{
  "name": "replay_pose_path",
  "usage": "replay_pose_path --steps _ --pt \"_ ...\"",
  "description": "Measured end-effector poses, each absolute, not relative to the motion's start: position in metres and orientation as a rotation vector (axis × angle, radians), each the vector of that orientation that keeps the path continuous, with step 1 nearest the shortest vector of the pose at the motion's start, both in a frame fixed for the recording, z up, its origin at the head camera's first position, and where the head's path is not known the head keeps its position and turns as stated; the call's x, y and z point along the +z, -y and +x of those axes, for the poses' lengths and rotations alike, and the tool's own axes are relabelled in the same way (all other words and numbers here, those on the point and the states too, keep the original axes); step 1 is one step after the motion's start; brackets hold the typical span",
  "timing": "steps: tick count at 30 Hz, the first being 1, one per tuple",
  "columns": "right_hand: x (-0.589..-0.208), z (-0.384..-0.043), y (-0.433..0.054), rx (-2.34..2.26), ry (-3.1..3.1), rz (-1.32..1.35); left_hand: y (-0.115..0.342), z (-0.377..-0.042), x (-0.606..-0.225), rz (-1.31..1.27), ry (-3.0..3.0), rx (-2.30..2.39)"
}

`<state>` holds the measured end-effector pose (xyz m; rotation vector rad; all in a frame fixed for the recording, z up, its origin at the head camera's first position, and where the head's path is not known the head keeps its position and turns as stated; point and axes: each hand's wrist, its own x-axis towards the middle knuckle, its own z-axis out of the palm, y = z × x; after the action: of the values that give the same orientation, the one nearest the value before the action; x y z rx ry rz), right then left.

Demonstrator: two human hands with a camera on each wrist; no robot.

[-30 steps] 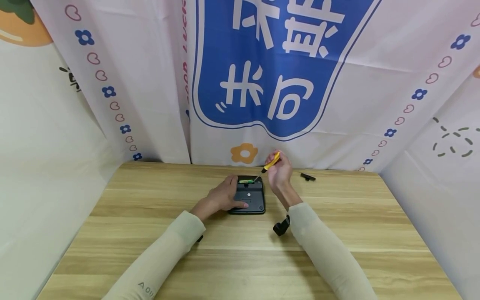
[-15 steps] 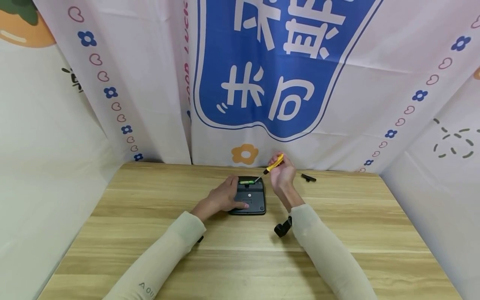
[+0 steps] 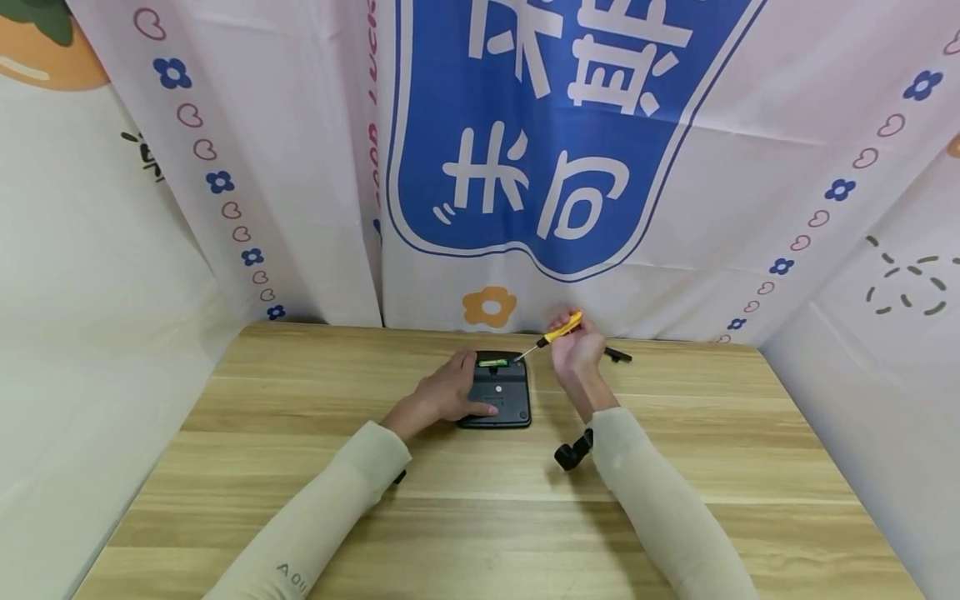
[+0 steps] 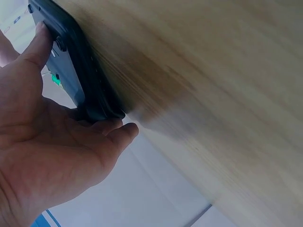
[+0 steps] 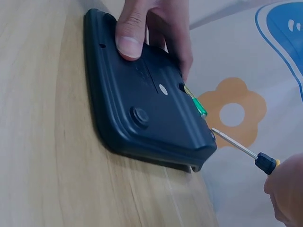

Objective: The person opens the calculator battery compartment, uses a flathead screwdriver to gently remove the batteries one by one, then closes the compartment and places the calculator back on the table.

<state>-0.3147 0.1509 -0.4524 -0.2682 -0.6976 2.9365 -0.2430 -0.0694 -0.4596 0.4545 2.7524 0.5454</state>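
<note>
A black calculator (image 3: 510, 400) lies face down on the table, its battery slot exposed with a green battery (image 3: 492, 363) inside. My left hand (image 3: 448, 390) grips its left side, thumb across the back and fingers at the far edge, as the left wrist view also shows. In my right hand (image 3: 579, 350) is a screwdriver (image 3: 562, 327) with a yellow and black handle. Its metal tip is by the calculator's far right corner, to the right of the battery. Whether the tip touches the casing I cannot tell.
A small black battery cover (image 3: 618, 356) lies on the wooden table (image 3: 480, 517) behind the right hand. Close behind the calculator hangs a printed cloth (image 3: 427, 300). Black wrist cameras are strapped below both sleeves.
The right hand has moved to the right with the screwdriver, and the tip has shifted from the battery's right end toward the calculator's corner. The left hand and calculator stay in place.
</note>
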Motion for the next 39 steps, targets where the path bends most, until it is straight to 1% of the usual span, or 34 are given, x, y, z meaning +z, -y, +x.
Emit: replay_pose_path --steps 11,25,39 --pt "-0.454 -0.319 -0.173 2.943 0.490 -0.438 0.070 -0.243 -0.459 0.450 -2.754 0.548" --pt "-0.447 -0.323 -0.202 2.942 0.304 -0.513 0.070 -0.242 -0.458 0.460 -2.753 0.554" --pt "-0.443 -0.323 -0.235 2.916 0.340 -0.555 0.071 -0.243 -0.463 0.461 -2.757 0.546"
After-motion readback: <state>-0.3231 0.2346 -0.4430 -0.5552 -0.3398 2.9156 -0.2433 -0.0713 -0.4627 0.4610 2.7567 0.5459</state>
